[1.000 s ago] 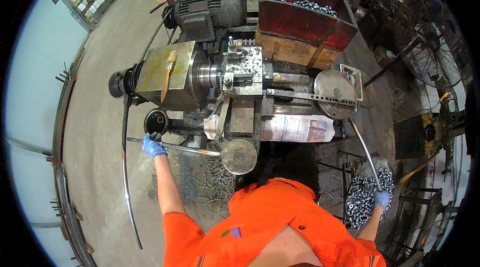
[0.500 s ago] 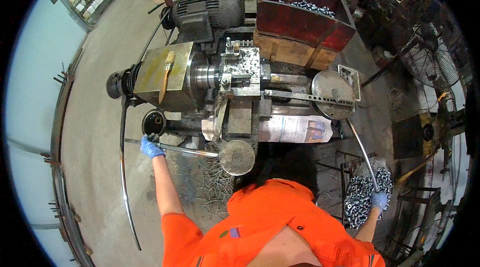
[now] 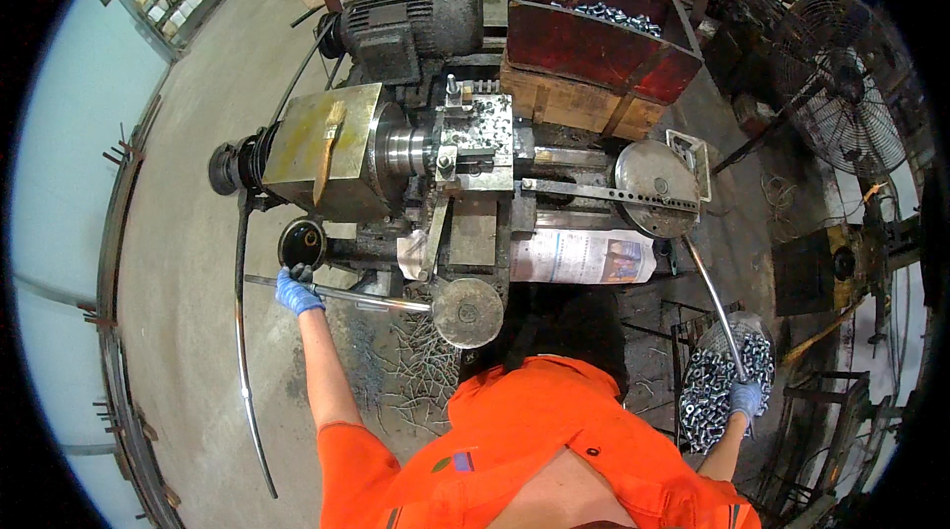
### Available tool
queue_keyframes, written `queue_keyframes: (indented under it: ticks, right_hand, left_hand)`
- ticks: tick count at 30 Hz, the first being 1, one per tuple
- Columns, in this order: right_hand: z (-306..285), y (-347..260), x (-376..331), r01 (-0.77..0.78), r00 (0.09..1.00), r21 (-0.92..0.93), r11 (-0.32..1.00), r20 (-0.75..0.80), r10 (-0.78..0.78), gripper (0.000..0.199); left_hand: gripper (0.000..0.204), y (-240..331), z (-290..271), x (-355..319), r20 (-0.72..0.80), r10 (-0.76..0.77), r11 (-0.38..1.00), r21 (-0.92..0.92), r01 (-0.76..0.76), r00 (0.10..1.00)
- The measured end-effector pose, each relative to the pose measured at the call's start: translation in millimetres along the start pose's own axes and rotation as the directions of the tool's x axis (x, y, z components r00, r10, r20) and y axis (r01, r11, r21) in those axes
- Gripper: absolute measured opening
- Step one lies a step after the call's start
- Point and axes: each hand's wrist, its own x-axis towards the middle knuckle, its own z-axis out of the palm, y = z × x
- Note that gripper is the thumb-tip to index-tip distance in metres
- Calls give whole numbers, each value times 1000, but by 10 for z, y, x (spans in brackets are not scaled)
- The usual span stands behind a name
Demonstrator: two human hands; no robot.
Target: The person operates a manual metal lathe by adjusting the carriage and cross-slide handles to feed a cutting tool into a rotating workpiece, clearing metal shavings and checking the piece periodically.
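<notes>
My left hand (image 3: 299, 290), in a blue glove with darkened fingertips, is closed round a metal lever (image 3: 394, 304). That lever runs to a round steel disc (image 3: 468, 313) at the machine's near side. Just beyond the hand is a black round pot (image 3: 302, 244) with dark liquid inside. My right hand (image 3: 746, 397), also gloved in blue, grips the lower end of a second lever (image 3: 717, 301), which slopes down from a larger disc (image 3: 657, 189). Beneath this hand stands a basket heaped with small metal cylinders (image 3: 708, 390). Between the discs lies the machine's clamp block (image 3: 478, 138).
A brush (image 3: 328, 158) lies on the metal housing (image 3: 297, 138), with a motor (image 3: 416, 26) behind. A red bin (image 3: 599, 49) of metal parts sits on a wooden crate (image 3: 579, 103). Newspaper (image 3: 579, 257) covers the near ledge. Thin metal scraps (image 3: 421, 361) litter the floor. A fan (image 3: 841, 84) stands right.
</notes>
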Motion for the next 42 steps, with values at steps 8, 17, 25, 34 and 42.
queue_keyframes:
  ticks: [8, 17, 25, 34, 42]
  right_hand:
    - [30, 83, -6, 53, 997, -7, 999, -58, -54, 38]
    - [-351, -763, -333, 272, 953, 122, 955, -170, -250, 41]
    - [-831, -1980, -76, 440, 880, -199, 876, -99, -465, 43]
    - [-1176, -3051, 1336, 336, 897, -275, 901, -198, -395, 46]
    - [-1031, -3626, 1285, 481, 786, -275, 833, -287, -548, 68]
  left_hand:
    - [19, 28, 78, -116, -26, -19, 999, -27, 19, 999]
    - [21, -75, -99, 104, 20, 2, 1000, 6, -2, 1000]
    - [17, -54, -175, 203, 20, -9, 1000, 14, 9, 1000]
    - [18, -165, -142, 51, 16, -35, 996, 81, 34, 999]
    - [39, -24, -342, 42, 185, -127, 918, 395, 45, 974]
